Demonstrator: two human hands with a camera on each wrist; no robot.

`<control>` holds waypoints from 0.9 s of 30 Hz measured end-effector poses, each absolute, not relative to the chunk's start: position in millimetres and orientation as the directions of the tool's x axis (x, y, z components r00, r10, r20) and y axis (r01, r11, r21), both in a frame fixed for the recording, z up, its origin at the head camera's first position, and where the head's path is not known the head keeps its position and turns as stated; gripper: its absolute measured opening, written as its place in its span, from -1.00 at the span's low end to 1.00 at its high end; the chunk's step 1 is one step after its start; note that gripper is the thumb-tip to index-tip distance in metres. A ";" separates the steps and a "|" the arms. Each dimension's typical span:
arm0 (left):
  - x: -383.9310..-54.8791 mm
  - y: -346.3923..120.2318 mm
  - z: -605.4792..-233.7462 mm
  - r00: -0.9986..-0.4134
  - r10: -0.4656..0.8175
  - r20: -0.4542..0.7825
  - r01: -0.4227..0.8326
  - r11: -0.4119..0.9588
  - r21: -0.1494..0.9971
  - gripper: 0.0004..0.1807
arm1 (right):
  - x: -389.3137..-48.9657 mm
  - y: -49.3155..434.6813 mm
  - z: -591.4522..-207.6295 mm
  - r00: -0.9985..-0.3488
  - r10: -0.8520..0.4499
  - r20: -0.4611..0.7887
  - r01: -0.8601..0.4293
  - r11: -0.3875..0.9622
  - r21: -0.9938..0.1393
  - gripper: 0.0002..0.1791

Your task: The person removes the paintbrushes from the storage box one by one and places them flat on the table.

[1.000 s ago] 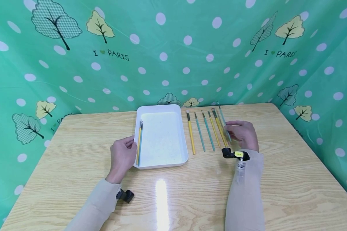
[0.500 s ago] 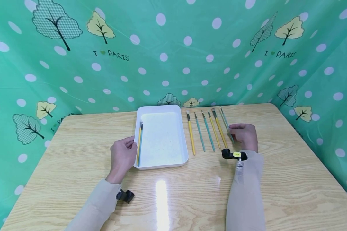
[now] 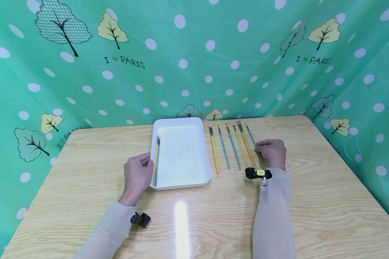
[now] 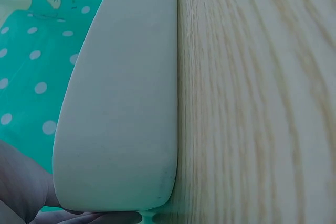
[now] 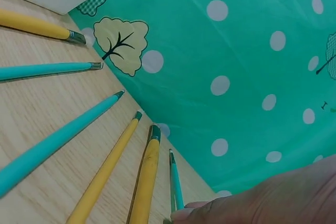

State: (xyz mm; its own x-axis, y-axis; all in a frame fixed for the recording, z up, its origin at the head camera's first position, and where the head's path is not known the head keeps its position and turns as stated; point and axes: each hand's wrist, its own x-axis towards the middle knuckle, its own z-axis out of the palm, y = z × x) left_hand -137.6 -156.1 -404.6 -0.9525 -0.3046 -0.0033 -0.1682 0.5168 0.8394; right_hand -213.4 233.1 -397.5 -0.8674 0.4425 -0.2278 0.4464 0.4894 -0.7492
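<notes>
My right hand (image 3: 273,151) pinches the handle of a thin teal paintbrush (image 3: 251,135) at the right end of a row of brushes. In the right wrist view, the thumb and a fingertip meet at that teal paintbrush (image 5: 176,179), whose lower handle is hidden by the hand. Beside it lies a thick yellow paintbrush (image 3: 246,144). My left hand (image 3: 137,174) grips the left side of a white tray (image 3: 181,187), thumb and fingers at its wall. Inside the tray, along the left wall, a yellow paintbrush (image 3: 155,162) and a blue paintbrush (image 3: 158,163) lie side by side.
Between the tray and the right hand, several more paintbrushes lie spaced out on the wooden table (image 3: 220,216), including a thick yellow brush (image 3: 214,151) nearest the tray. A green patterned curtain (image 3: 194,72) hangs right behind the table's back edge.
The right hand has lowered the teal paintbrush from a raised position to the table beside the thick yellow brush, shifting slightly toward me. The left hand and tray have stayed put.
</notes>
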 end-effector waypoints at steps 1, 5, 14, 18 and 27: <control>-137.5 -156.2 -404.7 -0.952 -0.305 -0.004 -0.168 0.516 0.840 -0.62 | -213.2 232.7 -397.6 -0.867 0.445 -0.224 0.446 0.493 -0.747 -0.72; -137.6 -156.3 -404.6 -0.952 -0.306 -0.006 -0.171 0.516 0.840 -0.62 | -213.1 231.3 -398.2 -0.864 0.453 -0.218 0.449 0.502 -0.739 -0.73; -137.7 -155.7 -403.8 -0.953 -0.303 -0.002 -0.167 0.518 0.839 -0.62 | -215.5 230.1 -399.5 -0.853 0.469 -0.229 0.474 0.513 -0.716 -0.74; -137.8 -155.6 -403.4 -0.952 -0.305 -0.009 -0.172 0.513 0.841 -0.62 | -215.7 230.1 -399.2 -0.852 0.471 -0.230 0.479 0.522 -0.705 -0.75; -137.5 -155.9 -403.6 -0.952 -0.304 -0.012 -0.174 0.509 0.843 -0.62 | -214.5 230.2 -398.1 -0.846 0.479 -0.233 0.484 0.507 -0.713 -0.74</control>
State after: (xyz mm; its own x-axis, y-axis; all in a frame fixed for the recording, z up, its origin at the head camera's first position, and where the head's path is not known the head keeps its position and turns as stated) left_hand -137.5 -155.9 -403.6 -0.9524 -0.3045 -0.0124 -0.1736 0.5087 0.8433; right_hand -214.5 230.2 -398.1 -0.8463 0.4790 -0.2331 0.4836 0.5073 -0.7133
